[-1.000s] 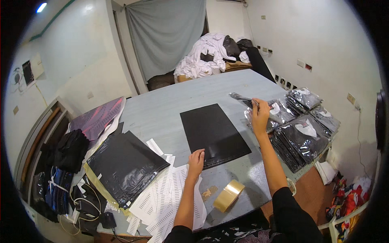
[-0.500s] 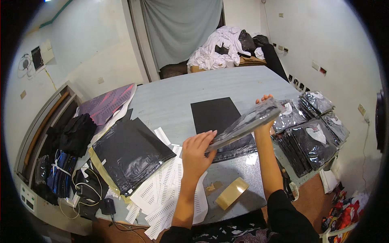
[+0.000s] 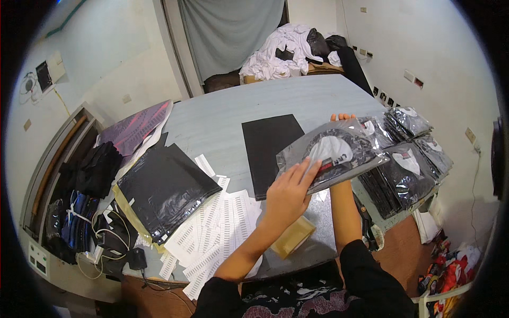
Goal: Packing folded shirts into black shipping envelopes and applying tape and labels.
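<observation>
Both of my hands hold a folded garment in a clear plastic bag point(image 3: 342, 151), dark with a pale collar area showing through. It is tilted over the right part of the table. My left hand point(image 3: 290, 192) is closed on its near left edge, fingers lying over the top face. From beneath, my right hand point(image 3: 343, 116) supports the package; its fingertips curl over the far edge and the palm is hidden. Partly under the package lies a black flat sheet or bag point(image 3: 265, 148). A roll of tan tape point(image 3: 293, 237) rests near my left forearm.
Stacked bagged garments point(image 3: 405, 177) stand at the table's right side. To the left lie a pile of black plastic bags point(image 3: 167, 185) and printed white label strips point(image 3: 212, 233). Cables and an adapter point(image 3: 137, 258) sit at the near left corner. White cloth point(image 3: 281, 53) is heaped behind the table.
The bagged garment has turned from nearly edge-on to show its top face. My left hand has moved right with it, and the whole view has shifted slightly.
</observation>
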Demonstrator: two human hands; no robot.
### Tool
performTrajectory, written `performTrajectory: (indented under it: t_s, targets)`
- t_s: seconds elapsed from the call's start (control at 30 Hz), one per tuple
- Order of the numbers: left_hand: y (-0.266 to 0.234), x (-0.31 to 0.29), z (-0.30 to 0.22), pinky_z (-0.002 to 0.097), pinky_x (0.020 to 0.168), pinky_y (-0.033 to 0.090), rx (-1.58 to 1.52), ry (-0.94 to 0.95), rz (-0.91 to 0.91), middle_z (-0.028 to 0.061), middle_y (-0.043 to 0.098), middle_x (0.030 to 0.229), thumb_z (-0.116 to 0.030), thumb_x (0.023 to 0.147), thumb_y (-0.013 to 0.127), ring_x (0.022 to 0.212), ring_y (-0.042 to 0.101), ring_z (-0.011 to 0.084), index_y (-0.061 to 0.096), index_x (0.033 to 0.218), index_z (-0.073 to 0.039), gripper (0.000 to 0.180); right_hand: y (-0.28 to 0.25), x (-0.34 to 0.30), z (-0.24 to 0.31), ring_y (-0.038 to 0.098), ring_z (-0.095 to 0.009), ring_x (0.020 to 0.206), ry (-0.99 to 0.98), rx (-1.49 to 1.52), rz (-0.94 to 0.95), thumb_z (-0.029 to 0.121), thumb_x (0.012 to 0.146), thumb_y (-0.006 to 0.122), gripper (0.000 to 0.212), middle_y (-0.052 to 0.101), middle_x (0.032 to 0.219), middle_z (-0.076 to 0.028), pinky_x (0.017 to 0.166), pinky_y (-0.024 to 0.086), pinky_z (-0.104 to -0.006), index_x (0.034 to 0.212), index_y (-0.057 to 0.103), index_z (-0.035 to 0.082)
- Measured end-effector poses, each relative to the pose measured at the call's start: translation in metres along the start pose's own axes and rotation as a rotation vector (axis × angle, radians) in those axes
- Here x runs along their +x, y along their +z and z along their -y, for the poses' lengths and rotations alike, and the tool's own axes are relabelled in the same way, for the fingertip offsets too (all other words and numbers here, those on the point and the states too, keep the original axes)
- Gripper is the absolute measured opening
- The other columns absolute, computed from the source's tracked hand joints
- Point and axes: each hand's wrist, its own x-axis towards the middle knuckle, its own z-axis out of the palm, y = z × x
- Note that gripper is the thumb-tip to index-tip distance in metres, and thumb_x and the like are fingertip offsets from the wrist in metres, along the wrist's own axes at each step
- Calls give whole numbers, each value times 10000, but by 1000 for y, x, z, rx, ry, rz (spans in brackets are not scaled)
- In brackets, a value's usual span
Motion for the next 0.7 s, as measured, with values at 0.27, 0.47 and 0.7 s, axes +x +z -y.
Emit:
performTrajectory:
  t_s: [0.27,0.47,0.7]
  targets:
    - [21,27,14,358,630,508,-169,-319,185,80,641,966,-146,734,612,759,633,273,574,1111,-192,382,-44,-12,19,528,-214,903,-205,-1159,-90,445,924,297,408,532,962,-56,810,432,-390,1030,489,101]
    - [45,17,35,365,592,495,-64,-227,96,63,653,910,-179,746,597,731,630,274,610,1039,-171,293,-7,-100,-31,551,-236,858,321,-998,-461,509,876,367,441,553,974,-84,761,478,-384,990,524,112]
    - [44,23,54,283,786,464,-1221,-386,554,29,609,1076,-199,918,481,910,589,163,548,1117,10,296,-41,-60,55,581,-223,791,145,-1084,18,297,862,440,217,603,826,-48,733,490,-371,839,570,126]
